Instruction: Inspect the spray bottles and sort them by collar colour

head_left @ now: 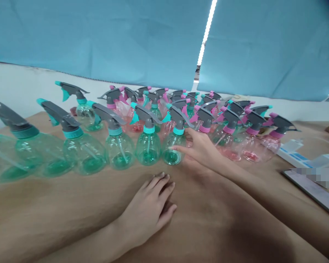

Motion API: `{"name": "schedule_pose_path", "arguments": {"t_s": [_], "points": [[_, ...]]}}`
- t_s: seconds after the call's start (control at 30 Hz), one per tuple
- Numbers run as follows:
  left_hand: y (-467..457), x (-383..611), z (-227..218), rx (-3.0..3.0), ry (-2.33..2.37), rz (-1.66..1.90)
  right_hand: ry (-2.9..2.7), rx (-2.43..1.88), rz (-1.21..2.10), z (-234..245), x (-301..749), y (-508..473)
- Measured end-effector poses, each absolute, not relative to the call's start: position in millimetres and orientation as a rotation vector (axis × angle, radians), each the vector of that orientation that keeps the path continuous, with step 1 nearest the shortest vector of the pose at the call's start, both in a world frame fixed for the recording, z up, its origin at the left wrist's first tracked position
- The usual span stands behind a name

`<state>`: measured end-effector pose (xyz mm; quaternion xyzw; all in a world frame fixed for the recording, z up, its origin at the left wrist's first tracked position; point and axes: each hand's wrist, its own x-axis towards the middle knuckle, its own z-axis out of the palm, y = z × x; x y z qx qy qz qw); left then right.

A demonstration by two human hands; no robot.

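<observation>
My right hand (200, 148) is at a clear green spray bottle (170, 156) in the front row, with the thumb across its front and the fingers round its right side, partly hidden behind it. This bottle stands upright, with a turquoise collar and a grey trigger head. Palm down on the brown table (203, 219), my left hand (150, 204) rests with its fingers stretched and nothing in it. Just beyond it stands another green spray bottle (148, 148). To the right of my right hand is a pink spray bottle (249, 148) with a pink collar.
More green bottles (89, 155) line the front row on the left. Behind are several mixed pink and green ones. A flat dark-edged device (312, 195) and clear plastic pieces (325, 160) lie at the right. Blue sheeting (126, 40) hangs at the back.
</observation>
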<state>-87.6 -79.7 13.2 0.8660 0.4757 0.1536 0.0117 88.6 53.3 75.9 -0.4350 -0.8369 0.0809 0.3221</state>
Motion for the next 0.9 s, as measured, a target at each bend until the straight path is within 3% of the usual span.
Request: {"name": "schedule_pose_path", "arguments": {"t_s": [0.57,0.9], "points": [[-79,-90,10,2.699,1.494,0.505,-2.115,-1.153,0.361,84,131,33],[-78,-92,9,2.743,1.484,0.504,-2.034,-1.407,0.13,78,170,56]]}}
